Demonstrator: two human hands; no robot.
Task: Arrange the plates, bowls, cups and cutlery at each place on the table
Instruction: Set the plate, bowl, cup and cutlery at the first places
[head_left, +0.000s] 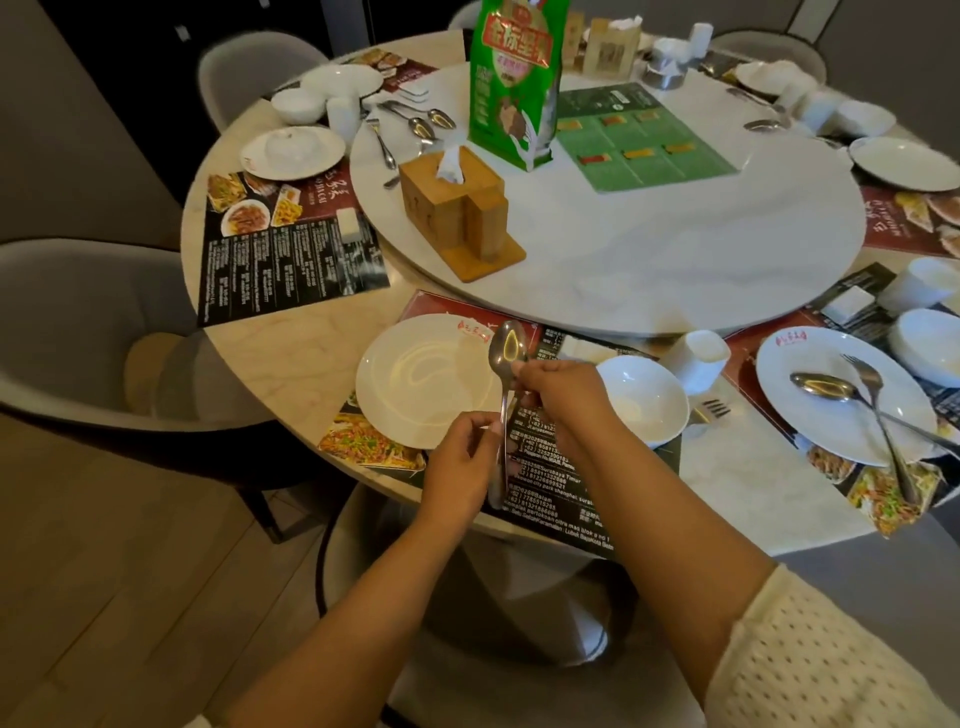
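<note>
I have a spoon (505, 395) held in both hands over the place nearest me: my left hand (460, 467) pinches the lower handle, my right hand (558, 400) pinches the neck just under the bowl of the spoon, and it hangs upright along the right edge of the big white plate (415, 384). That plate sits on the printed placemat (550, 467) with nothing on it. To its right, on the same mat, I see a white bowl (641, 400), a white cup (698, 358) just beyond it, and a fork (709, 411) lying beside the bowl near the mat's edge. I judge this place half done: the crockery is down, the spoon is not yet laid and the fork probably needs to be brought alongside it. The place to my right looks further along, with a plate (810, 410) carrying a crossed spoon and fork (862, 410), though bowls and a cup crowd its far side. The place on the far left has a plate with an upturned bowl (291, 148) on it, more bowls and a cup behind, and loose cutlery (410, 124) scattered toward the turntable (649, 249), so that one seems unsorted. The mat at my left (291, 244) holds only a small white dish, with no plate at all. I judge well over half the table is left to do.
</note>
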